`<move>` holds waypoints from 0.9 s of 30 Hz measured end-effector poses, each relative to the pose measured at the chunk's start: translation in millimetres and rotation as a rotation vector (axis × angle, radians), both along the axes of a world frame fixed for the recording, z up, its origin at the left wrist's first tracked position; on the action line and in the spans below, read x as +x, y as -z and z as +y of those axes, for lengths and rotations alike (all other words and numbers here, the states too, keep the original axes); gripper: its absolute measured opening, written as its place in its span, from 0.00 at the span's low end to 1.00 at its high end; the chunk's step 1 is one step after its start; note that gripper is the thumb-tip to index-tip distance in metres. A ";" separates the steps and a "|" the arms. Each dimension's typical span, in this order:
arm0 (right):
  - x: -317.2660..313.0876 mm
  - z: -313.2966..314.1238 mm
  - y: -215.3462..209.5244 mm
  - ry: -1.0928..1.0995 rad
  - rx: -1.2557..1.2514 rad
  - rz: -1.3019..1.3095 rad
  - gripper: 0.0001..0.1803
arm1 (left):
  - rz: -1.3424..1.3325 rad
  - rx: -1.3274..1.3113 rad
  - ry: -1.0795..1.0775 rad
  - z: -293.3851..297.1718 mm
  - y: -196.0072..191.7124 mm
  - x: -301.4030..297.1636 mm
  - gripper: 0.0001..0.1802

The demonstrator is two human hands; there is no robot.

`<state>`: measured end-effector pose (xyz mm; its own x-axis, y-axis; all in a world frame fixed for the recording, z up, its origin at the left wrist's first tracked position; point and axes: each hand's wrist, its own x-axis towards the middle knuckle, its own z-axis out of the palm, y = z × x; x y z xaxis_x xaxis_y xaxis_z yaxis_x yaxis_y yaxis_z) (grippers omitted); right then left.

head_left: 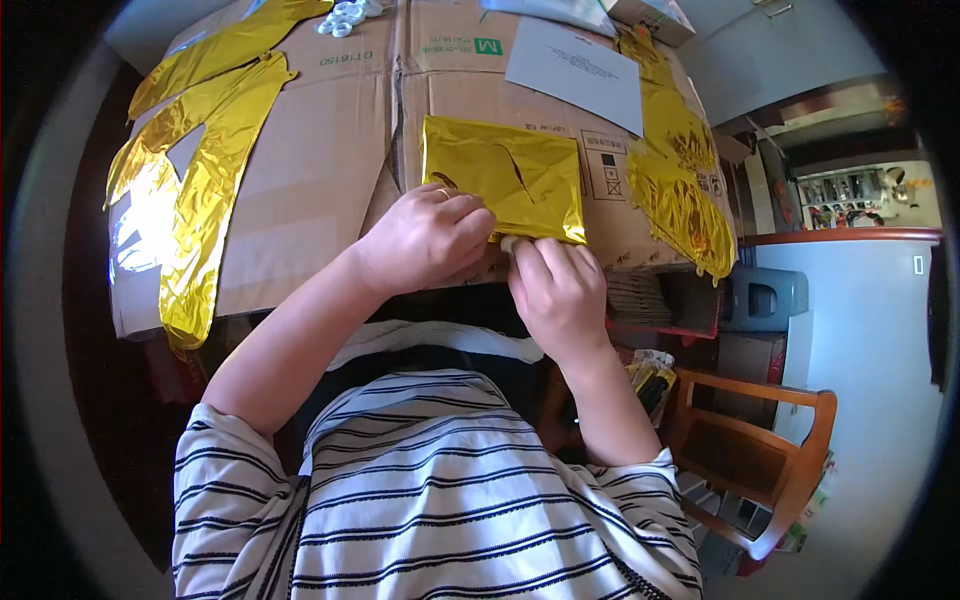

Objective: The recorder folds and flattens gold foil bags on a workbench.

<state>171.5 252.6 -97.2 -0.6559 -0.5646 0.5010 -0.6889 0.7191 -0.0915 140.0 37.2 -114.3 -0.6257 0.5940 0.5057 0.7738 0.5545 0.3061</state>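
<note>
A rectangular piece of shiny gold foil (470,152) lies flat on the cardboard at the near edge, with a dark slit-like crease across its middle. My left hand (430,235) is closed at its near left corner, thumb and fingers pressed together on the edge. Beside it, my right hand (560,295) pinches the same near edge, its fingers curled. A small pale bit shows between the two hands, too small to name. My fingertips are partly hidden by my knuckles.
Flat gold foil balloons (235,150) lie at the left, and crinkled gold foil (680,190) hangs over the right edge. A white card (578,75) lies behind. Small white rolls (343,18) sit at the far edge of the cardboard (310,130). A wooden chair (745,440) stands at right.
</note>
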 end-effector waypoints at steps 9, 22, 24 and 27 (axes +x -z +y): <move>0.6 -6.7 5.7 0.175 0.130 -0.036 0.05 | -0.020 0.051 -0.030 0.8 -3.9 -1.0 0.12; 12.3 3.8 19.7 0.057 -0.103 0.014 0.15 | -0.012 0.112 -0.033 1.8 -2.4 -2.9 0.11; 10.2 0.8 22.3 0.054 -0.125 0.021 0.15 | -0.020 0.116 -0.033 2.0 -3.1 -2.6 0.12; 8.7 0.4 26.4 0.095 -0.168 0.022 0.14 | -0.021 0.129 -0.029 1.5 -4.1 -2.8 0.12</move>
<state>180.1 252.9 -123.6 -0.6901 -0.4073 0.5982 -0.6214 0.7571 -0.2014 137.2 38.7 -110.2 -0.6528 0.5063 0.5635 0.7508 0.5314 0.3923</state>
